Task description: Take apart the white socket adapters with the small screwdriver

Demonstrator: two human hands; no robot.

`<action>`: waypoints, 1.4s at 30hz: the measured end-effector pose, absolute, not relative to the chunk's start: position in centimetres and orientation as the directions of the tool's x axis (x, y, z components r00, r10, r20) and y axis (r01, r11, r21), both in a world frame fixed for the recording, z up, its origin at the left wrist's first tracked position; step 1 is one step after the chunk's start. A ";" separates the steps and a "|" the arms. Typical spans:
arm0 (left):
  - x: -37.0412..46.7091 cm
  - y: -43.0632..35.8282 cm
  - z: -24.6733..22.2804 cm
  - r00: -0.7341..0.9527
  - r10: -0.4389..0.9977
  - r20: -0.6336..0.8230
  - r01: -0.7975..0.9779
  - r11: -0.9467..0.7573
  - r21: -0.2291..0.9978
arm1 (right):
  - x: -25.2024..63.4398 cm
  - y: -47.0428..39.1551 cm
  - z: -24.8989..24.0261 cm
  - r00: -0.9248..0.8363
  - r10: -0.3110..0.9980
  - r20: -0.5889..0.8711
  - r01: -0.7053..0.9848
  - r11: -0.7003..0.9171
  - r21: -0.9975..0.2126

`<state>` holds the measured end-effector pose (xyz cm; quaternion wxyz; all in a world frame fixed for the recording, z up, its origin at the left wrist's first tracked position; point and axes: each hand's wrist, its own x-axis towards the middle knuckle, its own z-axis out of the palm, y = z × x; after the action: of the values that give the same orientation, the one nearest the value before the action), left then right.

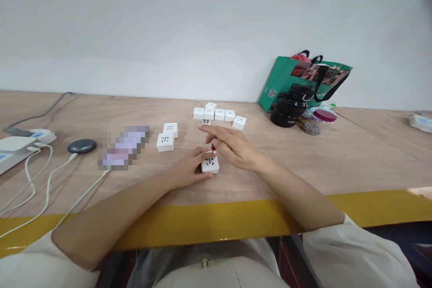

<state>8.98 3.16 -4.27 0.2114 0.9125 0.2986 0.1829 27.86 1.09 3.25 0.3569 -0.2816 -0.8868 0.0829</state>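
A white square power socket (209, 165) lies face up on the wooden table, close to its front edge. My left hand (191, 167) grips the socket from the left, thumb at the near side and fingers at the far side. Over it, my right hand (232, 146) holds a small screwdriver (213, 147) with a red handle. The screwdriver's shaft points down at the middle of the socket face; whether its tip sits in a screw is too small to tell. Two similar white sockets (165, 141) stand left of my hands.
Several white sockets (219, 114) cluster farther back, with a small metallic part (205, 122) before them. At the right are a green bag (275, 83), a black bottle (286, 110) and a red-lidded jar (324, 115). A blurred phone (124, 148), dark round device (82, 146), cables and power strip (43, 136) occupy the left.
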 end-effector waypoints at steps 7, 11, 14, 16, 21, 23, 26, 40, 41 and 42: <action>9.0 3.3 -4.4 0.752 0.620 0.225 0.462 -0.738 0.492 | 27.9 1.0 3.0 -0.579 0.560 0.593 0.499 0.818 -0.285; 9.0 3.3 -4.3 0.758 0.607 0.239 0.446 -0.750 0.489 | 27.8 1.0 2.9 -0.610 0.514 0.603 0.438 0.853 -0.284; 8.9 3.2 -4.2 0.759 0.604 0.244 0.443 -0.753 0.486 | 27.8 1.0 3.0 -0.594 0.538 0.598 0.483 0.833 -0.270; 9.0 3.3 -4.2 0.760 0.605 0.240 0.443 -0.751 0.490 | 27.8 0.9 3.0 -0.589 0.550 0.591 0.493 0.825 -0.277; 9.0 3.3 -4.2 0.768 0.595 0.237 0.437 -0.757 0.485 | 27.7 0.9 2.9 -0.592 0.547 0.592 0.463 0.832 -0.305; 9.0 3.3 -4.1 0.762 0.605 0.229 0.449 -0.750 0.487 | 27.7 0.9 2.8 -0.566 0.566 0.600 0.511 0.812 -0.283; 9.0 3.2 -4.2 0.757 0.614 0.223 0.460 -0.744 0.485 | 27.8 1.0 2.8 -0.557 0.537 0.634 0.501 0.826 -0.259; 8.8 3.3 -4.5 0.752 0.624 0.212 0.463 -0.729 0.505 | 27.9 1.5 2.5 -0.544 0.496 0.677 0.438 0.856 -0.275; 8.8 3.3 -4.4 0.753 0.623 0.214 0.461 -0.730 0.505 | 27.9 1.5 2.5 -0.539 0.509 0.671 0.456 0.846 -0.276; 8.8 3.3 -4.3 0.754 0.620 0.216 0.458 -0.732 0.503 | 27.9 1.5 2.5 -0.529 0.528 0.664 0.484 0.831 -0.275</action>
<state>8.84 3.30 -4.34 0.2151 0.9115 0.2958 0.1882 27.89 1.48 2.53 0.3893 -0.2894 -0.8740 0.0282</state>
